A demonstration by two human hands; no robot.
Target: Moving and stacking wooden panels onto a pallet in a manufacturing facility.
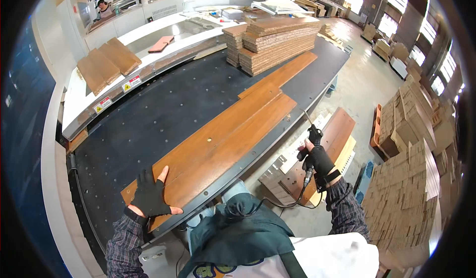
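My left hand [150,194], in a black glove with bare fingertips, lies spread on the near end of the brown wood-grain boards [223,136]. These long boards lie side by side on a dark table [148,124] dotted with small round fittings. Beyond the table's right edge, my gloved right hand [318,160] is closed around an air blow gun [314,133]. Its thin nozzle points up toward the table edge. A black hose [300,196] runs from its lower end toward my body. Another narrow board [292,72] lies farther along the table.
Stacked boards [277,45] stand at the table's far end. Short brown panels [109,62] rest on the white machine ledge at left. Below my right hand are more brown boards [339,129] on a low stack. Tall piles of panels [401,193] stand at right. A person [103,10] is far left.
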